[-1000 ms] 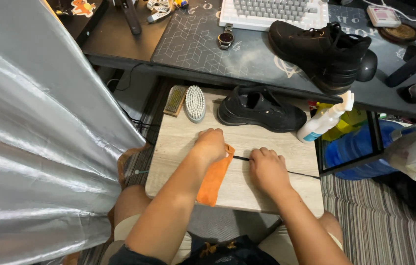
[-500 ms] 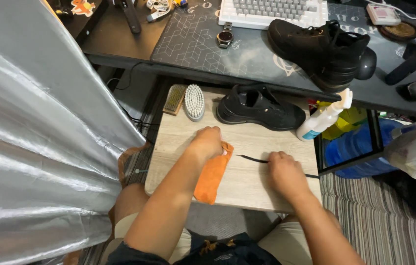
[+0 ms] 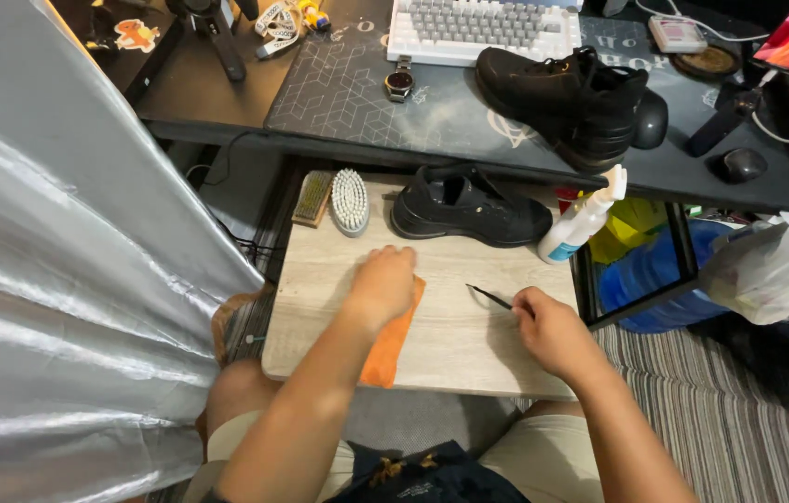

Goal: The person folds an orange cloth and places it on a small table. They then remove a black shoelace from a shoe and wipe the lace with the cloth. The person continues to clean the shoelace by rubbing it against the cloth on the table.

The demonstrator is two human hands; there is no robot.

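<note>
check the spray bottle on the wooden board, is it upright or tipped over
Tipped. The spray bottle leans at a slant, base on the board, white nozzle angled up toward the desk edge.

1 head cam, steep down, close.

**Colours on and around the tabletop**

I see an orange cloth (image 3: 393,337) on a pale wood-grain tabletop (image 3: 450,345), a black low shoe (image 3: 469,207), a black boot (image 3: 567,88), a white brush (image 3: 350,200), a white spray bottle (image 3: 581,222), a grey geometric-patterned desk mat (image 3: 339,88) and a striped rug (image 3: 739,438).
</note>
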